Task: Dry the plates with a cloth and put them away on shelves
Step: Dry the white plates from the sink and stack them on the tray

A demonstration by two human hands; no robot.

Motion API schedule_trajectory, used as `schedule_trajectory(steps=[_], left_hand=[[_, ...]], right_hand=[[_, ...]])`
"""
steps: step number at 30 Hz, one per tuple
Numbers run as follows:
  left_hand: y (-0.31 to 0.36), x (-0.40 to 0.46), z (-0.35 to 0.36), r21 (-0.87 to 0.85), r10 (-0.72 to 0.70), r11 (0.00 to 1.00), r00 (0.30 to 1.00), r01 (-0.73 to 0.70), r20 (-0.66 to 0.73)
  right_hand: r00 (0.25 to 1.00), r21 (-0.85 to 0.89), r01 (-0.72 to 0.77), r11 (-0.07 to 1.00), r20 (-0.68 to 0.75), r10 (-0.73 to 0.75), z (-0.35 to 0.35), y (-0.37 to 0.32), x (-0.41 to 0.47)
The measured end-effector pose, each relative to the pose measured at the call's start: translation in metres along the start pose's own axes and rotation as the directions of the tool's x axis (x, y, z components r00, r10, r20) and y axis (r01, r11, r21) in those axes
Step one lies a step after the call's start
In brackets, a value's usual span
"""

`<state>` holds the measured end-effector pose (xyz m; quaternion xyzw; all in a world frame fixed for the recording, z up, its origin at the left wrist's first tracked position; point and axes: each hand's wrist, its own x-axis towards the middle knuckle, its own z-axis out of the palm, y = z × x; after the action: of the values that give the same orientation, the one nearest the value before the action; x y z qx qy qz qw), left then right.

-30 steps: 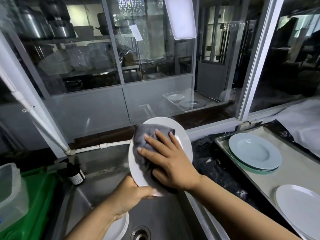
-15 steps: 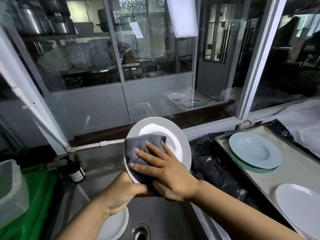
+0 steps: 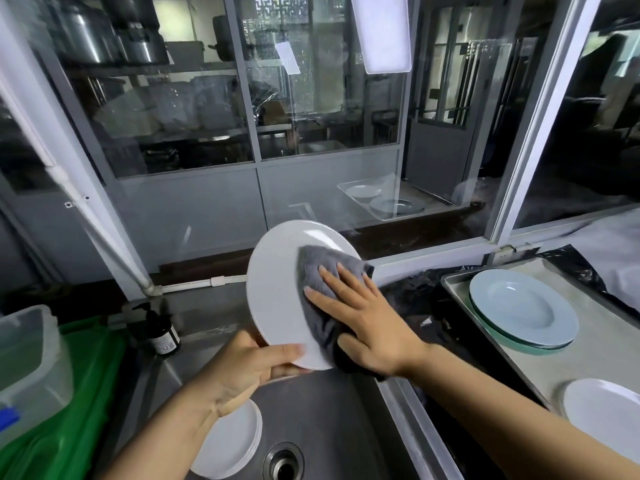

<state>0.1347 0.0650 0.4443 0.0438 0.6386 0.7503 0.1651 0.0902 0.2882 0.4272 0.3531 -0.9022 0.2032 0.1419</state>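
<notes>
Since a second ago the grey cloth (image 3: 325,292) slid to the right side of the white plate (image 3: 277,292) over the sink (image 3: 339,424), so we're mid-dry (left hand (image 3: 249,368) pinching the rim, right hand (image 3: 367,323) flat on the cloth), flip it next I guess.

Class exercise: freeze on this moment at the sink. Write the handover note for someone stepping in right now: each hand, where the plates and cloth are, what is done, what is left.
Left hand grips the lower rim of the white plate, held tilted over the sink.
Right hand presses the grey cloth flat against the plate's right side.
Stack of white plates lies in the sink, apparently not yet dried.
On the metal tray to the right: stacked pale blue plates and another white plate.
Done: wiping under way.
Left: finish this plate, dry the sink stack, shelve everything.
</notes>
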Motion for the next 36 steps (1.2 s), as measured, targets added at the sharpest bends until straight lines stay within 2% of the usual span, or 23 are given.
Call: schedule_trajectory(steps=[4, 8, 10, 12, 14, 17, 20, 23, 25, 28, 30, 32, 36], left_hand=[[-0.004, 0.008, 0.002, -0.038, 0.054, 0.998, 0.999, -0.054, -0.003], [-0.003, 0.008, 0.010, -0.044, 0.054, 0.998, 0.996, -0.051, 0.064], [-0.001, 0.015, 0.011, -0.017, 0.061, 0.998, 0.995, -0.060, 0.081], [-0.002, 0.026, 0.008, -0.081, 0.003, 0.997, 1.000, -0.003, 0.000], [-0.005, 0.034, 0.005, -0.098, 0.009, 0.995, 1.000, -0.010, -0.011], [0.005, 0.029, 0.028, -0.022, 0.088, 0.996, 0.995, -0.087, 0.040], [0.002, 0.036, 0.034, 0.050, 0.155, 0.987, 0.988, -0.155, 0.002], [-0.003, 0.044, 0.031, 0.226, 0.149, 0.964, 0.988, -0.139, -0.027], [-0.007, 0.052, 0.024, 0.277, 0.176, 0.948, 0.984, -0.160, -0.033], [-0.014, 0.064, 0.008, 0.271, 0.143, 0.959, 0.967, -0.083, -0.212], [-0.018, 0.066, -0.002, 0.122, 0.027, 0.993, 0.959, 0.008, -0.282], [-0.020, 0.061, -0.009, -0.052, -0.078, 0.996, 0.960, 0.066, -0.269], [-0.024, 0.051, -0.027, -0.205, 0.003, 0.977, 0.967, -0.057, -0.256]], right_hand=[[0.999, 0.151, 0.040, 0.988, 0.012, -0.042, 0.019, -0.033, -0.014], [0.997, 0.116, 0.065, 0.991, -0.039, -0.061, 0.027, -0.035, -0.014], [0.994, 0.080, 0.062, 0.995, -0.098, -0.054, 0.031, -0.031, -0.013], [0.978, 0.038, 0.071, 0.997, -0.197, -0.062, 0.034, -0.032, -0.012], [0.949, 0.006, 0.071, 0.997, -0.308, -0.065, 0.032, -0.034, -0.010], [0.928, 0.037, -0.012, 0.999, -0.373, 0.025, 0.021, -0.036, -0.003], [0.907, 0.050, -0.050, 0.997, -0.415, 0.066, 0.009, -0.039, 0.005], [0.873, 0.213, -0.071, 0.975, -0.460, 0.164, -0.007, -0.038, 0.009], [0.861, 0.427, -0.085, 0.900, -0.423, 0.282, -0.020, -0.038, 0.009], [0.863, 0.680, -0.082, 0.729, -0.317, 0.393, -0.036, -0.036, 0.006], [0.879, 0.769, -0.059, 0.637, -0.263, 0.399, -0.043, -0.034, 0.003], [0.896, 0.827, -0.022, 0.562, -0.234, 0.378, -0.048, -0.031, 0.001], [0.876, 0.914, 0.007, 0.406, -0.201, 0.438, -0.050, -0.017, -0.006]])
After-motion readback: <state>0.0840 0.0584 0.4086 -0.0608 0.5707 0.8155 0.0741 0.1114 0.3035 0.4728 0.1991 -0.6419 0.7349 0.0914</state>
